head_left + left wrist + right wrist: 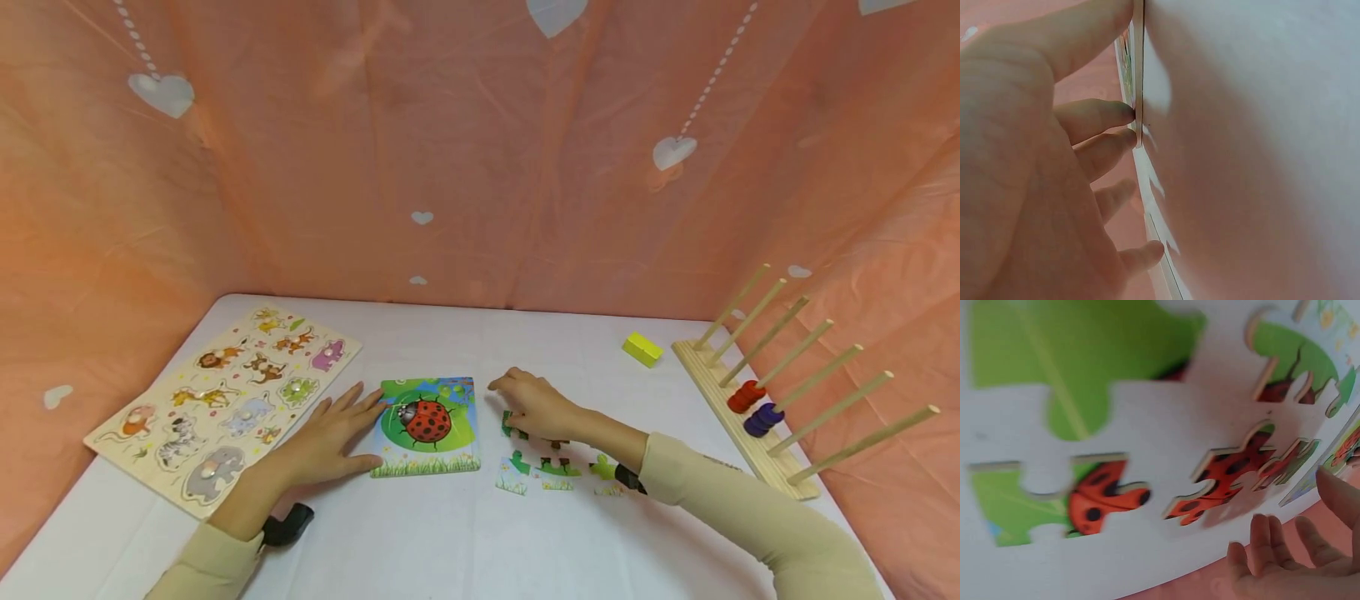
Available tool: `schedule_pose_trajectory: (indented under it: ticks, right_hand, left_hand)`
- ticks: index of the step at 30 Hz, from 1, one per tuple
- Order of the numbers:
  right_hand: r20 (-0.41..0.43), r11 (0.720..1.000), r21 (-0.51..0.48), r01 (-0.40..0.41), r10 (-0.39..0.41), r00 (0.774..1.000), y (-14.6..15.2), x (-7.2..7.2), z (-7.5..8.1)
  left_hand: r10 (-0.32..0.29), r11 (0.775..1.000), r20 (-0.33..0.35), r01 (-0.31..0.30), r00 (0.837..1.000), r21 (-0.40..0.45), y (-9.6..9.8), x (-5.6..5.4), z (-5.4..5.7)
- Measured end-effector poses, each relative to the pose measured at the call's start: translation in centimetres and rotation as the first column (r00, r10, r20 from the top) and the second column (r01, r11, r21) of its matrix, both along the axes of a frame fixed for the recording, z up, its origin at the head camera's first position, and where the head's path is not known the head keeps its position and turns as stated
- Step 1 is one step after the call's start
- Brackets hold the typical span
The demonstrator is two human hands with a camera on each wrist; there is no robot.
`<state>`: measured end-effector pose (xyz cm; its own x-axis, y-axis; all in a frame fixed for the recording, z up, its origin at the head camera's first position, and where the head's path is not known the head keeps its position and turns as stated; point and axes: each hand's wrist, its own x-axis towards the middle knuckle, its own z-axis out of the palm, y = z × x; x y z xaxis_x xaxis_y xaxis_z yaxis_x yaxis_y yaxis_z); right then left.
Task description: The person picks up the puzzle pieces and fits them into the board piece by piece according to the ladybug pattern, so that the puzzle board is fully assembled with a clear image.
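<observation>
A square ladybug picture puzzle lies flat on the white table in the head view. My left hand rests at its left side, thumb and fingertips spread along the edge. In the left wrist view these fingers reach the board's thin edge. To the right of the picture, my right hand hovers low over loose jigsaw pieces, partly hiding them. The right wrist view shows its fingers loosely extended with nothing between them. Nearby lie a red spotted piece and a green-and-red piece.
A wooden animal peg puzzle lies at the left. Toward the back right sits a yellow block. A wooden base with several upright pegs stands at the right, carrying red rings and purple rings.
</observation>
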<state>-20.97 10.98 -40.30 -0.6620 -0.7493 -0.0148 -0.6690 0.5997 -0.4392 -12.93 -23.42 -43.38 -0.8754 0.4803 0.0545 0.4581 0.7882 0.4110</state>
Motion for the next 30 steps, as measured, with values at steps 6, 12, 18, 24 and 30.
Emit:
schedule_pose_trajectory:
  ticks: [6, 12, 18, 24, 30]
  right_hand:
    - [0.061, 0.995, -0.008, 0.102, -0.101, 0.993, 1.5, 0.6, -0.3]
    - [0.028, 0.993, -0.013, 0.113, -0.113, 0.993, 1.9, 1.2, -0.6]
    - [0.006, 0.992, 0.005, 0.124, -0.124, 0.992, 1.8, 1.2, -0.9]
    - [0.013, 0.991, 0.007, 0.132, -0.132, 0.991, 1.7, 1.2, -1.0]
    - [0.041, 0.993, -0.016, 0.118, -0.117, 0.992, 1.8, 1.1, -1.1]
  left_hand:
    - [-0.005, 1.0, -0.013, 0.005, 1.0, -0.008, 0.0, -0.1, 0.0]
    - [-0.003, 1.0, -0.015, 0.003, 1.0, -0.005, 0.1, -0.1, 0.1]
    - [0.007, 1.0, -0.009, -0.007, 1.0, -0.003, 0.1, 0.0, 0.0]
    - [0.009, 1.0, -0.015, -0.009, 1.0, 0.0, 0.1, 0.0, 0.0]
    - [0.006, 1.0, -0.018, -0.006, 1.0, 0.0, 0.2, 0.0, 0.1]
